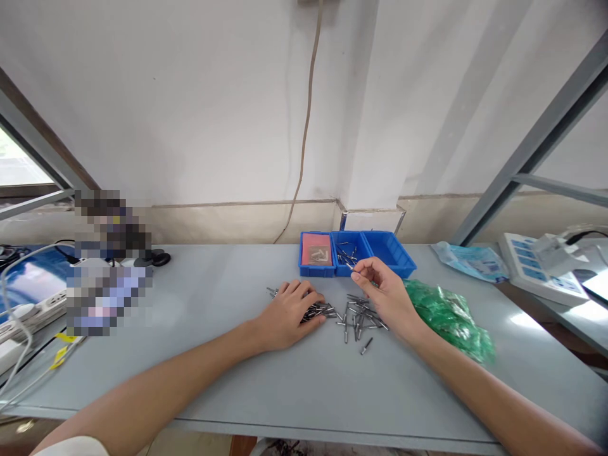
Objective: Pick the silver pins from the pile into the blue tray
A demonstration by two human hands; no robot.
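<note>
My left hand (291,315) lies palm down over a pile of small metal pins (323,310), its fingers curved and apart; part of the pile is hidden under it. More loose pins (360,315), silver at one part and dark at another, are scattered to its right. My right hand (384,292) pinches one metal pin (350,266) between thumb and fingertips, just in front of the blue divided bins. Several similar pins (346,251) lie in the middle blue bin (340,237).
The left blue bin (317,272) holds a pink card and a small clear bag of parts. A blue bin (390,253) is at the right. Green plastic wrap (451,320) lies beside my right forearm. Further right are a light-blue packet (470,261) and a power strip (541,266). Cables (28,354) run along the left.
</note>
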